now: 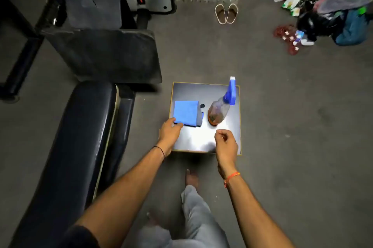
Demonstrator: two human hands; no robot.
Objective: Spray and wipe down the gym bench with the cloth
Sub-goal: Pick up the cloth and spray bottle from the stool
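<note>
Small surface [201, 141] beside gym bench [76, 136]: my left hand [169, 129] pinches cloth [185, 112]; right hand [225, 143], loosely curled, empty, may topple spray bottle [219, 109] reaching.

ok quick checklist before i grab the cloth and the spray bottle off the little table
1. Reach: ok, the blue cloth lies folded on the small table, with the left hand touching its near corner.
2. Grip: cannot tell whether those fingers pinch the cloth yet.
3. Standing: ok, the spray bottle rests on its base beside the cloth, apart from it.
4. Free hand: ok, the right hand is loosely curled, holds nothing and is short of the bottle.
5. Target: ok, the bench lies just left of the table.
</note>
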